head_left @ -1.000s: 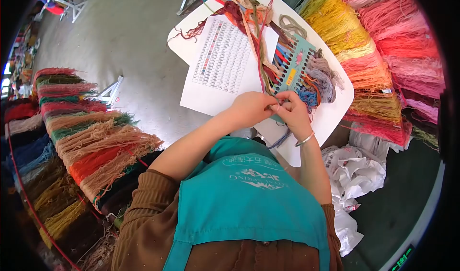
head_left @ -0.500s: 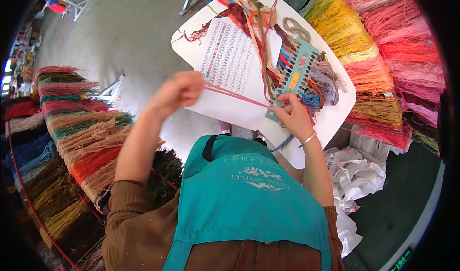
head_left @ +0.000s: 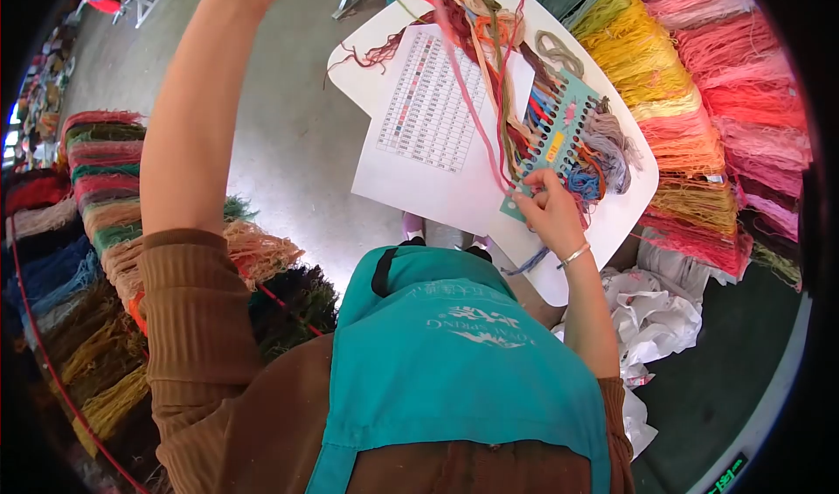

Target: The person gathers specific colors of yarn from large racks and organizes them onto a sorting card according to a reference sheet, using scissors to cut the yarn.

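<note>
Our left arm is raised high and nearly straight, the forearm bare and running up to the top edge of the view, the brown ribbed sleeve pushed back at the elbow; the left hand itself is cut off by the frame, so we cannot tell how its fingers stand. Our right arm reaches forward, bent at the elbow, a thin bangle at the wrist. Our right hand [head_left: 546,210] lies low, knuckles up, its fingers [head_left: 527,198] curled and pinched together.
</note>
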`<state>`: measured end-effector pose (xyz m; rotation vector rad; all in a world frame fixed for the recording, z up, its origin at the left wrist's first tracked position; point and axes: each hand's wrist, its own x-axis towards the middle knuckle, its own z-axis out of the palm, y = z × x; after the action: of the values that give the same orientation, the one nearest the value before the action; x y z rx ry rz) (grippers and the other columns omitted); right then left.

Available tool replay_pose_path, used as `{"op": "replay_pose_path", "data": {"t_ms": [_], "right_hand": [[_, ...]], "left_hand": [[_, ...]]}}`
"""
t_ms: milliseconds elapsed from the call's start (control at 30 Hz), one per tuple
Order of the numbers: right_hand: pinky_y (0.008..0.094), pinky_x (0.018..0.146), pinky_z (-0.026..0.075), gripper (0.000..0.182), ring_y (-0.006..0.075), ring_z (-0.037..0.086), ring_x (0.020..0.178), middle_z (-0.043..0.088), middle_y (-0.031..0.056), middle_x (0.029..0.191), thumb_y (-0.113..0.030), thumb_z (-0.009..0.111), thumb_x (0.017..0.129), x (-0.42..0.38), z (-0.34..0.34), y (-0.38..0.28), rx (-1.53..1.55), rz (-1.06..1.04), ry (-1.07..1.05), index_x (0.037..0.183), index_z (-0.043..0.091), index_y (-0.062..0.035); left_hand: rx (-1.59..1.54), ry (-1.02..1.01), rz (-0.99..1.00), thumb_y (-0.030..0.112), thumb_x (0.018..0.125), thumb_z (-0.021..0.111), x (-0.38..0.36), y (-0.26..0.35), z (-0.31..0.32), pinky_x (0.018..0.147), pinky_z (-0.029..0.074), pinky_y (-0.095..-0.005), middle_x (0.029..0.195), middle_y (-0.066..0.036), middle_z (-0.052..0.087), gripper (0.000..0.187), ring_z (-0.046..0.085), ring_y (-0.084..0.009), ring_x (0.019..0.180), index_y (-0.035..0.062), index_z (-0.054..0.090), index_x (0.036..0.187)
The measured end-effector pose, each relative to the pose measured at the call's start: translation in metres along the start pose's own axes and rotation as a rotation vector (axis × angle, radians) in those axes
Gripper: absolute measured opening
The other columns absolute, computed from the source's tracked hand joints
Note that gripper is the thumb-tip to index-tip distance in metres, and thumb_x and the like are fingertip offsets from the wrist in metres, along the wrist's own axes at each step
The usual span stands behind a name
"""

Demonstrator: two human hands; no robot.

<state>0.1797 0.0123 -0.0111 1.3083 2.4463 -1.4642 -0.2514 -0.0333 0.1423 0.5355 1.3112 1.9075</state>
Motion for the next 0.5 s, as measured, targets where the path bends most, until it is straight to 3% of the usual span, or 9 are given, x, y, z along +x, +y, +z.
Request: {"op": "replay_pose_path", "data": {"t_ms": [100, 133, 200, 267, 333, 500], "right_hand": [[0.0308, 0.052, 0.042, 0.031, 0.0151, 0.057, 0.051, 0.057, 0.0052, 0.056, -0.025, 0.071, 0.089, -0.001, 0.001, 0.001, 0.015, 0.011, 0.016, 0.107, 0.054, -0.0057], [0.0303, 0.052, 0.042, 0.031, 0.0145, 0.057, 0.05, 0.057, 0.005, 0.056, -0.024, 0.07, 0.089, -0.002, 0.001, 0.0, 0.04, 0.01, 0.025, 0.107, 0.054, -0.0057], [0.0298, 0.052, 0.041, 0.03, 0.014, 0.057, 0.05, 0.057, 0.0048, 0.056, -0.024, 0.07, 0.089, -0.003, 0.002, 0.001, 0.066, 0.008, 0.036, 0.107, 0.055, -0.0057], [0.029, 0.051, 0.041, 0.028, 0.0126, 0.056, 0.049, 0.056, 0.0043, 0.055, -0.023, 0.069, 0.09, -0.002, 0.002, 0.003, 0.072, -0.005, 0.043, 0.106, 0.055, -0.0054], [0.0291, 0.051, 0.041, 0.027, 0.0122, 0.056, 0.049, 0.056, 0.004, 0.055, -0.023, 0.069, 0.09, -0.002, 0.002, 0.004, 0.088, -0.006, 0.043, 0.106, 0.055, -0.0054], [0.0289, 0.05, 0.041, 0.026, 0.0113, 0.055, 0.048, 0.056, 0.0032, 0.055, -0.022, 0.068, 0.091, -0.001, 0.003, 0.005, 0.107, -0.013, 0.045, 0.106, 0.055, -0.0054]], "left_hand": [[0.732, -0.008, 0.399, 0.027, 0.1, 0.052, -0.026, -0.034, 0.02, 0.073, 0.055, -0.0408, 0.092, -0.009, 0.072, 0.026, 0.069, -0.0273, 0.083, 0.0068, 0.068, 0.1], [0.841, -0.245, 0.381, 0.016, 0.099, 0.055, -0.015, -0.054, -0.009, 0.066, 0.05, -0.0264, 0.089, -0.003, 0.068, 0.023, 0.062, -0.0149, 0.077, 0.0023, 0.068, 0.112], [1.056, -0.367, 0.284, 0.015, 0.099, 0.056, -0.04, -0.098, -0.032, 0.087, 0.051, -0.0324, 0.114, -0.006, 0.071, 0.025, 0.064, -0.0182, 0.103, 0.0046, 0.069, 0.117], [1.163, -0.341, 0.308, 0.012, 0.097, 0.053, -0.082, -0.129, -0.034, 0.089, 0.051, -0.04, 0.107, -0.015, 0.068, 0.022, 0.065, -0.0322, 0.102, 0.003, 0.069, 0.11], [1.216, -0.423, 0.494, 0.006, 0.092, 0.055, -0.102, -0.151, -0.045, 0.087, 0.053, -0.0397, 0.108, -0.015, 0.067, 0.022, 0.064, -0.0344, 0.102, 0.0041, 0.069, 0.11], [1.286, -0.296, 0.427, 0.0, 0.087, 0.057, -0.14, -0.172, -0.047, 0.086, 0.054, -0.041, 0.112, -0.013, 0.066, 0.027, 0.063, -0.0332, 0.102, 0.0046, 0.069, 0.11]]}}
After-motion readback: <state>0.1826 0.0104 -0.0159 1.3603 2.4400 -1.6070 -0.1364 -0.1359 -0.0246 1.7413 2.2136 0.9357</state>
